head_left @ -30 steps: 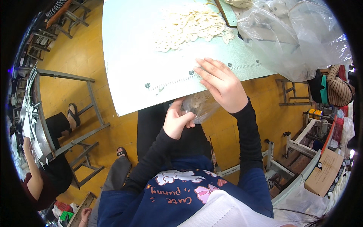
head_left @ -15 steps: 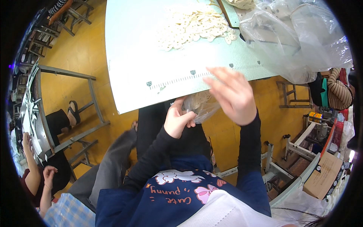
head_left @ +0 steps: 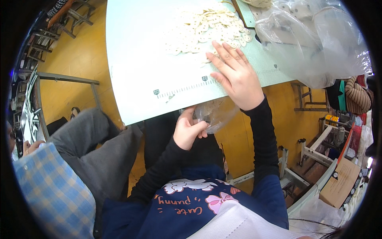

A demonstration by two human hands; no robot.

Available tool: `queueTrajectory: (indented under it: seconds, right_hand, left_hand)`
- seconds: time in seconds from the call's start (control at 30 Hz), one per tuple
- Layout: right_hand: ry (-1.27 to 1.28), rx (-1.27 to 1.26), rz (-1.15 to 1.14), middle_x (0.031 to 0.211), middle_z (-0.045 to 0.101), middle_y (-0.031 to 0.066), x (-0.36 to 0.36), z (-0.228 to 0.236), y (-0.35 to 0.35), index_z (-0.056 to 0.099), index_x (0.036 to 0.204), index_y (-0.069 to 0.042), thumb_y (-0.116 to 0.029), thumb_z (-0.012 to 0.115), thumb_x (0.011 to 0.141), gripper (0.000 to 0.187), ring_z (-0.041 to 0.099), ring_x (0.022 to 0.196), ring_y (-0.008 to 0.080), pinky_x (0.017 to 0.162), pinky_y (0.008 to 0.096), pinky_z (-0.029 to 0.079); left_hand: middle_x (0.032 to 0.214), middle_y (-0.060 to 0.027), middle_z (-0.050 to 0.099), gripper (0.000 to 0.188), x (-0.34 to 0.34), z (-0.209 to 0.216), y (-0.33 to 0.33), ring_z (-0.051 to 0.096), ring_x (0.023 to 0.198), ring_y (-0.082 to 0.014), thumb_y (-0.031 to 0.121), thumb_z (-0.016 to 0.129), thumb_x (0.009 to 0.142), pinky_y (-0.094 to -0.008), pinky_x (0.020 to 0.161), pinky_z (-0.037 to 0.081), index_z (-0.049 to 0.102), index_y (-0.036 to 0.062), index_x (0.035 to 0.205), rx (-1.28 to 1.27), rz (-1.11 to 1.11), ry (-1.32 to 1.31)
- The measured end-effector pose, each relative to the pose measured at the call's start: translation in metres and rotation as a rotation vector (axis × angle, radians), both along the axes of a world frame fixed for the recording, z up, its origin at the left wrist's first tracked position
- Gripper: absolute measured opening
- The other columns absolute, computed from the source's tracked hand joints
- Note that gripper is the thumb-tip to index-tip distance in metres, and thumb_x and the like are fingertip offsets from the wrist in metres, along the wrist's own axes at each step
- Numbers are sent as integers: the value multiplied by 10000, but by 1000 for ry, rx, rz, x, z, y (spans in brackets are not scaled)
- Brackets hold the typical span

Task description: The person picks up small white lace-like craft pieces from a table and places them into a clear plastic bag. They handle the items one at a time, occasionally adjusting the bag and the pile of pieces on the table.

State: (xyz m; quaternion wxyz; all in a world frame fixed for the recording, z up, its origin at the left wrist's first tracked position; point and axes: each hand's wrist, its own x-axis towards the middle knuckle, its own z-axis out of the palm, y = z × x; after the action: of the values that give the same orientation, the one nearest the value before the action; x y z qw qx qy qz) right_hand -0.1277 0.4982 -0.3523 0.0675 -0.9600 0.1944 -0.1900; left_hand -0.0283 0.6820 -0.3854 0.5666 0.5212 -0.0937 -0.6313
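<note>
Just below the near edge of a pale green table (head_left: pixel 137 59), my left hand (head_left: pixel 188 128) pinches the rim of a clear plastic bag (head_left: pixel 223 115). Some cream-coloured pieces show through the bag's film. My right hand (head_left: pixel 238 79) is over the table top, palm down with its fingers outstretched, and holds nothing that I can see. Its fingertips are close to the near side of a loose pile of flat cream pieces (head_left: pixel 211 30) with small holes, like large buttons. A few of them lie apart from the pile, by those fingertips.
Large clear plastic bags (head_left: pixel 294 40) with pale contents cover the table's right side. At the left, a person in a checked shirt (head_left: pixel 55 187) is close to me. A metal frame (head_left: pixel 69 77), a cardboard box (head_left: pixel 340 183) and a stool (head_left: pixel 310 97) stand around the yellow floor.
My right hand has moved forward from the table's near edge to the pile. The left hand stays on the bag. The person in the checked shirt has come further into view.
</note>
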Motion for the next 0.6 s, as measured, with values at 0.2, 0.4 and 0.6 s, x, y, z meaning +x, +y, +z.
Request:
queueTrajectory:
  seconds: [0.2, 0.4, 0.6]
  right_hand:
    - [35, 39, 69, 1420, 518, 81, -15, 12, 21, 599, 1305, -94, -195, 658, 879, 441, 440, 1348, 271, 1115, 451, 318]
    - [-37, 122, 111, 1323, 601, 83, -26, 14, 35, 645, 1236, -67, -139, 682, 840, 403, 527, 1260, 267, 1070, 417, 377]
    - [-162, 34, -19, 1220, 639, 70, -35, 10, 32, 677, 1147, -71, -145, 693, 829, 327, 592, 1091, 252, 914, 384, 460]
  left_hand:
    - [1213, -190, 569, 721, 0, 2, 0, 554, 549, -110, -38, 577, 743, -210, 473, 426, 345, -98, 1423, -2, 1, -9]
    - [1154, -159, 587, 723, 1, 1, -1, 531, 545, -104, -21, 591, 742, -214, 484, 429, 354, -92, 1420, -19, -19, -32]
    - [1029, -144, 618, 708, 0, 1, 0, 562, 549, -109, 7, 596, 770, -214, 486, 444, 352, -66, 1431, -31, -12, -51]
